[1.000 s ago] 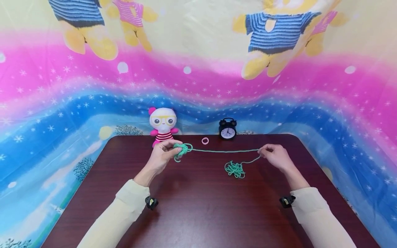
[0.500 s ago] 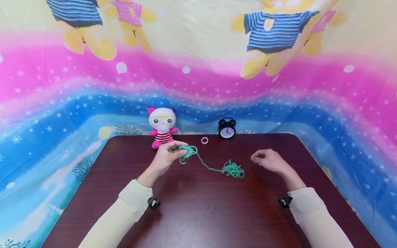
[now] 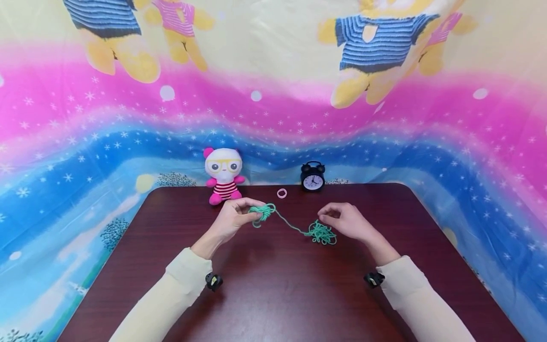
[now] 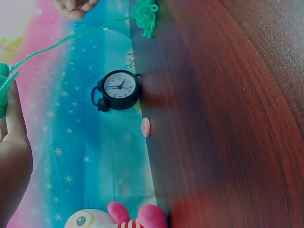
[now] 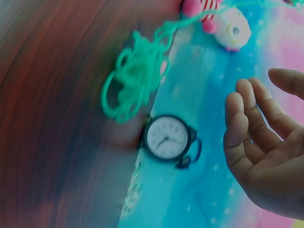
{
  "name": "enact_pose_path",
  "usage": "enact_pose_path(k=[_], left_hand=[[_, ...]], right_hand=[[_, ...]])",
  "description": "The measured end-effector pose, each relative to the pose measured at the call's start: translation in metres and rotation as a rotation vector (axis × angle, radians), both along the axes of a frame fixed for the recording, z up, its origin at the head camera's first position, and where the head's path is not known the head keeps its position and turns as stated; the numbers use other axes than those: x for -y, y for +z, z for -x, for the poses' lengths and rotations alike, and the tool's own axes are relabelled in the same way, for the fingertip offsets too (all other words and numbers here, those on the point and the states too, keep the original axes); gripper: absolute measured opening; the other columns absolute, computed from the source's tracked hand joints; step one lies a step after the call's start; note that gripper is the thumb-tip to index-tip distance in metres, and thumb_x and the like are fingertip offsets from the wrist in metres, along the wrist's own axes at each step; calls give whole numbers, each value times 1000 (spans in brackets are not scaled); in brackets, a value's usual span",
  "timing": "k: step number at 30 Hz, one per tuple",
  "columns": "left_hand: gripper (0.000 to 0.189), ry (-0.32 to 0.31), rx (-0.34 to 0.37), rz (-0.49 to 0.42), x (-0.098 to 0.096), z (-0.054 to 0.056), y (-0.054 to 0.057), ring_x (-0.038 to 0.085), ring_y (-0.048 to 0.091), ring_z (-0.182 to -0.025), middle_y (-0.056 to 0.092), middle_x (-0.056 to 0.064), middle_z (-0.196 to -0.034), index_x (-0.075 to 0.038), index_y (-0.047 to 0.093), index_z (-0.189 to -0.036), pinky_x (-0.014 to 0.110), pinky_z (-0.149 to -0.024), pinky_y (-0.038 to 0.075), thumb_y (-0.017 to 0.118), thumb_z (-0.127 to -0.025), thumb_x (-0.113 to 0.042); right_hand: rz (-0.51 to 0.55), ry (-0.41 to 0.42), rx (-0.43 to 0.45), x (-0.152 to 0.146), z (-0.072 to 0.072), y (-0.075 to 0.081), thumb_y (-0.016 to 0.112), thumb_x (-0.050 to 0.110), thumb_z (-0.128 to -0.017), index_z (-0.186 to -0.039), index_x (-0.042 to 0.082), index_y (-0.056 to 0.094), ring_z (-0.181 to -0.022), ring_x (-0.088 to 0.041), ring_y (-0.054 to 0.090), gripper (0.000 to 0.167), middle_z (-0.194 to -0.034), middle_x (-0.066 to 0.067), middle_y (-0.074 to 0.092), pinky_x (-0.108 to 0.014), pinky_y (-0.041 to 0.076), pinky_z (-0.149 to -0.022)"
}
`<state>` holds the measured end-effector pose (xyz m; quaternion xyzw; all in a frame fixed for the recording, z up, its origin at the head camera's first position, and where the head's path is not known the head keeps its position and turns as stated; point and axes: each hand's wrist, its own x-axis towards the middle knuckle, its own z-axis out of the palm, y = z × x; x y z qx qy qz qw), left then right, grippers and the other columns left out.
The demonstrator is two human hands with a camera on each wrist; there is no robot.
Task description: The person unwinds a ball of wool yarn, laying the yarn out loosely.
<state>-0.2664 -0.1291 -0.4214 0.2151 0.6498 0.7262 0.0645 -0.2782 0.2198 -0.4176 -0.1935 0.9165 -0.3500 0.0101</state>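
My left hand (image 3: pixel 231 219) pinches a small wound bundle of green yarn (image 3: pixel 266 212) between thumb and fingers. From that bundle a single strand (image 3: pixel 291 225) sags to a loose tangled heap of green yarn (image 3: pixel 322 233) on the table. Just above and right of the heap is my right hand (image 3: pixel 345 221), fingers loosely bent and holding nothing. In the right wrist view, a gap shows between the thumb and fingers of the right hand (image 5: pixel 266 137), with the tangled yarn heap (image 5: pixel 135 76) off to the left.
A panda plush (image 3: pixel 224 175) sits at the table's back edge, behind my left hand. A pink ring-shaped band (image 3: pixel 282 190) lies to its right, and beyond that stands a black alarm clock (image 3: pixel 313 176). Behind the dark wooden table (image 3: pixel 273 294) hangs a printed cloth (image 3: pixel 273 118).
The right hand has let go of the taut strand and moved left toward the heap. The strand now hangs slack. My left hand has shifted slightly right with the bundle.
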Motion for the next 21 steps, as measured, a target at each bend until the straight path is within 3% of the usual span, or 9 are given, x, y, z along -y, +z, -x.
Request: enact_pose_path(k=[9, 16, 21], left_hand=[[22, -24, 18, 4, -1, -2, 0, 13, 70, -75, 75, -3, -86, 2, 68, -111, 27, -75, 61, 70, -90, 0], [19, -27, 16, 38, -2, -2, 2, 11, 70, -74, 75, -3, -86, -6, 70, -109, 31, -75, 62, 71, -90, -2], [21, -15, 7, 68, -3, -2, 3, 15, 70, -75, 75, -3, -86, -4, 70, -111, 34, -77, 62, 72, -90, -4]], right_hand=[[61, 69, -18, 32, -4, -1, 69, 34, -95, -107, 27, 73, -88, -11, 65, 15, -98, 7, 73, -32, 54, -78], [88, 120, -24, 51, -5, -2, 70, 33, -93, -107, 28, 73, -85, -10, 66, 15, -96, 9, 72, -32, 55, -77], [103, 143, -30, 62, -6, -3, 71, 34, -92, -108, 29, 73, -86, -8, 66, 16, -94, 11, 71, -31, 55, -77]])
